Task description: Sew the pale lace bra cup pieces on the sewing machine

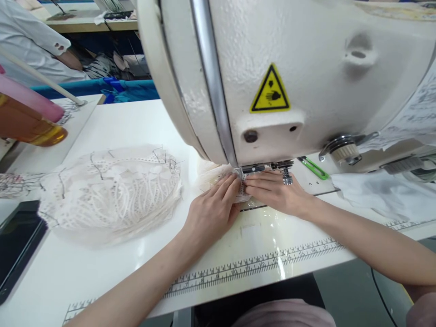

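A small piece of white lace fabric [242, 197] lies under the needle area of a white sewing machine [299, 54]. My left hand [213, 206] rests on its left side, fingers stretched and lying on the cloth, the thumb partly tucked beneath. From the right, my right hand [277, 190] presses flat on the same lace with fingers extended, close to the presser foot [239, 173]. The fingertips of both hands nearly meet there, and the foot partly hides them. More of the pale fabric shows behind my left hand.
Left of my hands lies a heap of lace pieces [116, 195] with loose dark threads. A black phone-like device [22, 245] is at the left edge. Green snips or a cutter [315, 168] and white cloth [384, 190] lie right. A printed ruler [252, 268] runs along the front. Another person's sleeve [41, 32] shows behind.
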### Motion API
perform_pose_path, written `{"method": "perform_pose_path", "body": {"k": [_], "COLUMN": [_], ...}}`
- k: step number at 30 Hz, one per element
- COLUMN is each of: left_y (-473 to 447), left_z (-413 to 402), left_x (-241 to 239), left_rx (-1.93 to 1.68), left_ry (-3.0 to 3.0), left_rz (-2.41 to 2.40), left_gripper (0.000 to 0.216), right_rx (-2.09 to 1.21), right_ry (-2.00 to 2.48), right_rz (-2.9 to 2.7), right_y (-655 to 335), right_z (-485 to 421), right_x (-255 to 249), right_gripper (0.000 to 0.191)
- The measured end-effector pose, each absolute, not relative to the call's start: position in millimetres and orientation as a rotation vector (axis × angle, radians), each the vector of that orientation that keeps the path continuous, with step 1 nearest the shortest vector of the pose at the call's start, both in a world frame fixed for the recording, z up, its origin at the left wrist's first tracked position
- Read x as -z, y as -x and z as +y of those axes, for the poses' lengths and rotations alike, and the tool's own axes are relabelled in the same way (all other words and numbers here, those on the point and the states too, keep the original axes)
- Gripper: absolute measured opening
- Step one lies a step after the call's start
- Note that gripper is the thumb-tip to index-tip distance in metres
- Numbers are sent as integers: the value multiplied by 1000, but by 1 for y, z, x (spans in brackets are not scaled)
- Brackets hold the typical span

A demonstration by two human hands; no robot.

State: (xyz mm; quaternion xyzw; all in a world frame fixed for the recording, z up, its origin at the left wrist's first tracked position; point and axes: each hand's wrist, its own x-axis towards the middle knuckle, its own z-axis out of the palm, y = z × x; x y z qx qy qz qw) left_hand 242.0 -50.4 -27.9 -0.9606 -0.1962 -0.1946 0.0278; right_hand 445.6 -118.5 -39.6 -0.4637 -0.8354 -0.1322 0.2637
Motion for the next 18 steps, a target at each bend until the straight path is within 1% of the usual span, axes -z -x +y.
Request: {"method": "perform_pose_path", "body": {"k": [4,7,12,18], "left_y": [-243,-243,-243,-243], "left_z": [-50,-50,-50,-49], "left_x": [28,29,30,32], "left_rx": [610,607,604,627], "left_ry": [2947,2943,2943,2952], "left_rz": [-542,-513,-497,-473], "left_gripper": [39,38,38,37], "right_rx": [403,369,299,394], "right_ry": [1321,1402,1389,1540], "right_rz": [-2242,-2220,-2232,-2229], "right_y": [-445,-445,-450,-448], "right_z": [-123,-124,-121,-124], "right_x": [37,37,39,30], "right_gripper": [28,29,21,22]}}
